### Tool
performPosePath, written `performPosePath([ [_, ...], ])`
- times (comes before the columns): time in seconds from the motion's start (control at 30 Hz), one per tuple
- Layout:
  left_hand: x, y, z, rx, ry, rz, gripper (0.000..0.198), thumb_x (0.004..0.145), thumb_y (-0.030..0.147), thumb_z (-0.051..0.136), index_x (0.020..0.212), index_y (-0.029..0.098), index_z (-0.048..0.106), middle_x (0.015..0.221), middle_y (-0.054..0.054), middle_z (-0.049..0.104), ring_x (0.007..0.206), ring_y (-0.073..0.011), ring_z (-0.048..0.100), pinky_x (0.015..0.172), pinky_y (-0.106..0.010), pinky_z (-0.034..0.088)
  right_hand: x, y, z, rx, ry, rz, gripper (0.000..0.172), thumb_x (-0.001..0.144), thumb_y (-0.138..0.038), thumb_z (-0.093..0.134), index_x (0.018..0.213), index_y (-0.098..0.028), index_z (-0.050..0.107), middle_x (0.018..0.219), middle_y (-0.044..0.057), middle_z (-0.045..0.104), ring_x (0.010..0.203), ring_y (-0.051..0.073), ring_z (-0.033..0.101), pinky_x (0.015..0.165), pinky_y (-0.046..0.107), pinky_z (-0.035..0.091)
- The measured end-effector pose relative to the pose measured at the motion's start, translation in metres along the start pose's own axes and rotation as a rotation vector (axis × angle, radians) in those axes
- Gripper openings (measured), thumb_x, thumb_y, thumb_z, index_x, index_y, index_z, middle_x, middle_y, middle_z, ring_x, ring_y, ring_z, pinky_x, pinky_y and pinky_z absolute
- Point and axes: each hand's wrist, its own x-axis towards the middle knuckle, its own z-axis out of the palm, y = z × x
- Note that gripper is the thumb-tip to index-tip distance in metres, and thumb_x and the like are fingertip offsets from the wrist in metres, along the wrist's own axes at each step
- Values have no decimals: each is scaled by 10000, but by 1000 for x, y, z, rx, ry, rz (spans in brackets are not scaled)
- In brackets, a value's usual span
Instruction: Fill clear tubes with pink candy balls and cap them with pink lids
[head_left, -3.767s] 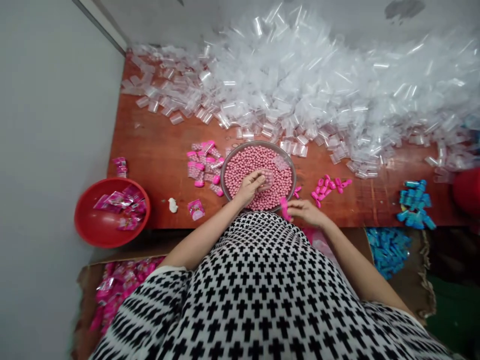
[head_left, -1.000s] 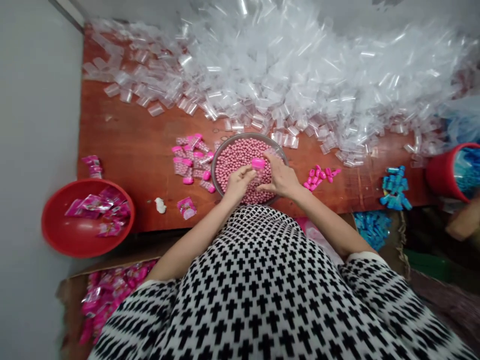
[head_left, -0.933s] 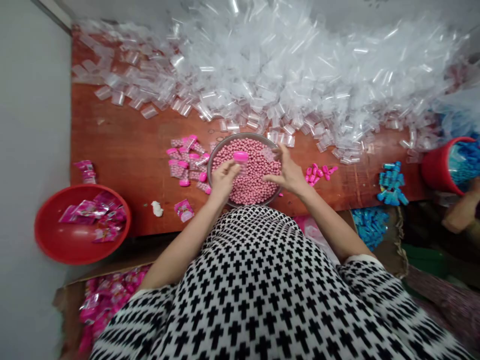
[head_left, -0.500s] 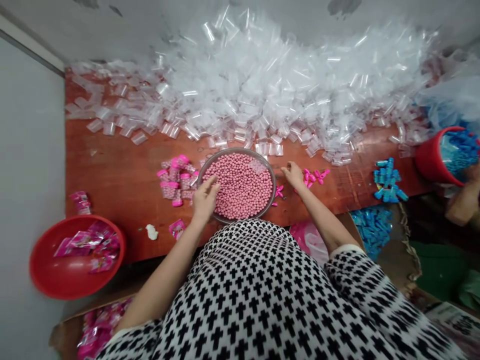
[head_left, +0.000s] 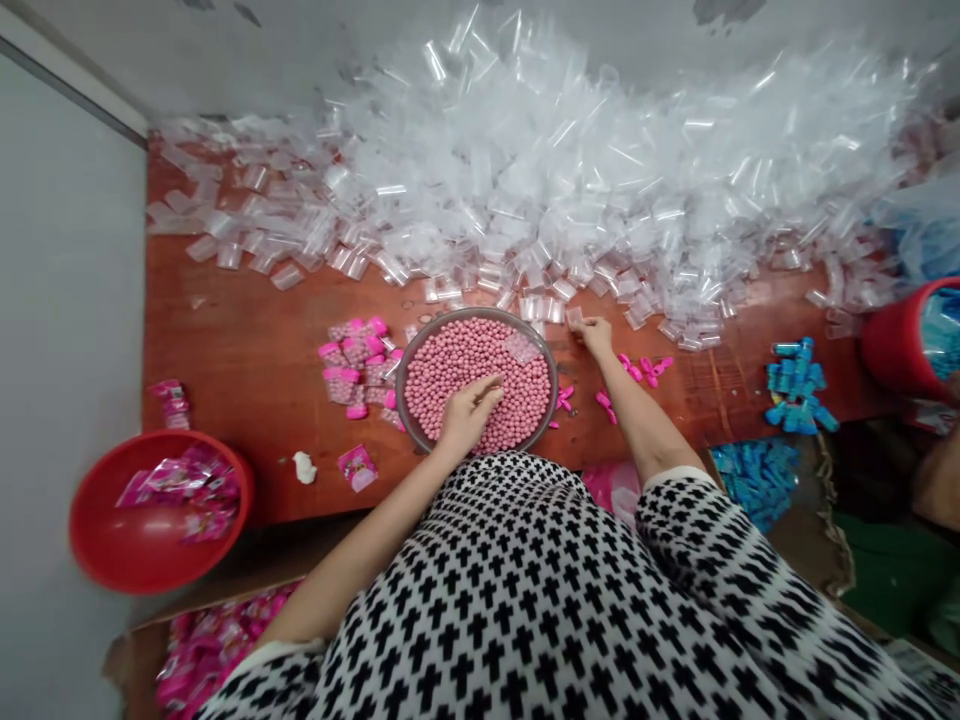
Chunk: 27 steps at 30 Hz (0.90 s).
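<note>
A round metal bowl (head_left: 414,345) full of pink candy balls (head_left: 465,360) sits on the red-brown table in front of me. My left hand (head_left: 466,412) lies on the balls at the bowl's near side, fingers stretched toward the right and holding nothing. My right hand (head_left: 596,333) reaches past the bowl's far right rim and pinches a small clear plastic vial (head_left: 574,318) at the edge of the big heap of clear vials (head_left: 600,170). Filled vials with pink caps (head_left: 352,365) lie left of the bowl. Loose pink caps (head_left: 645,368) lie to its right.
A red basin (head_left: 154,510) holding pink packets stands at the left, below table level. Blue caps (head_left: 801,385) lie at the right, with a red bucket (head_left: 896,345) beyond them. A box of pink packets (head_left: 217,640) is near my left elbow. Another person's arm (head_left: 937,480) shows at the right edge.
The capped vial my left hand carried has gone onto the pile left of the bowl, and that hand is back on the balls. My right hand moved from the pink caps to the clear vials.
</note>
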Motion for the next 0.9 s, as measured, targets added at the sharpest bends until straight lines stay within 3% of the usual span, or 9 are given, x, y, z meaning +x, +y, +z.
performPosePath([
  [0.17, 15, 12, 23, -16, -60, 82, 358, 819, 326, 592, 1133, 161, 638, 1140, -90, 675, 1029, -203, 644, 947, -374, 499, -49, 3, -25, 309, -86, -108, 289, 644, -363, 676, 840, -203, 536, 743, -38, 623, 705, 123, 619, 730, 285, 527],
  [0.27, 16, 25, 35, -8, -88, 170, 397, 820, 299, 600, 1198, 178, 594, 1207, -87, 640, 1041, -188, 636, 951, -346, 489, -98, -5, -29, 613, -258, -218, 345, 587, -352, 755, 826, -217, 546, 708, -56, 601, 684, 122, 606, 729, 289, 527],
  [0.33, 12, 30, 40, -5, -87, 209, 389, 825, 291, 595, 1197, 177, 589, 1214, -82, 635, 1061, -183, 623, 956, -327, 478, -133, -14, -23, 680, -377, -259, 354, 560, -326, 795, 810, -215, 571, 719, -52, 613, 687, 120, 601, 727, 280, 523],
  [0.43, 4, 26, 34, 10, -69, 209, 303, 846, 296, 559, 1113, 167, 622, 1100, -62, 683, 999, -173, 639, 909, -301, 493, -176, -25, -6, 718, -487, -248, 347, 568, -335, 803, 817, -217, 591, 752, -43, 637, 715, 124, 611, 750, 286, 526],
  [0.5, -1, 18, 19, 38, -67, 198, 280, 869, 304, 520, 1095, 171, 617, 1050, -48, 695, 932, -160, 652, 849, -283, 513, -193, -26, 2, 723, -523, -224, 375, 568, -355, 803, 853, -220, 601, 802, -31, 658, 745, 133, 624, 768, 300, 532],
  [0.6, -2, 2, -16, 281, -52, 198, 297, 896, 302, 474, 1145, 180, 578, 1099, -60, 673, 950, -165, 645, 830, -284, 514, -195, -14, -3, 672, -492, -205, 409, 574, -386, 792, 901, -216, 614, 879, -2, 682, 771, 141, 632, 762, 308, 537],
  [0.73, 9, -13, -46, 966, -197, 137, 264, 898, 233, 445, 1079, 122, 602, 1067, -160, 656, 976, -269, 635, 808, -382, 501, -166, 20, -35, 549, -217, -186, 354, 662, -443, 698, 901, -202, 598, 820, 12, 677, 691, 132, 623, 674, 291, 535],
  [0.8, 17, -18, -40, 1143, -324, 135, 265, 891, 155, 397, 1008, 82, 623, 1008, -199, 654, 957, -302, 635, 768, -401, 498, -152, 39, -51, 344, -110, -178, 317, 731, -441, 603, 925, -191, 585, 827, 27, 673, 682, 138, 624, 659, 297, 532],
  [0.9, 29, -24, -11, 1122, -402, 177, 285, 860, 71, 365, 948, 60, 636, 981, -215, 652, 965, -303, 631, 763, -390, 492, -144, 61, -59, -17, -56, -178, 272, 794, -367, 496, 955, -170, 592, 863, 58, 680, 736, 163, 633, 718, 331, 522],
])
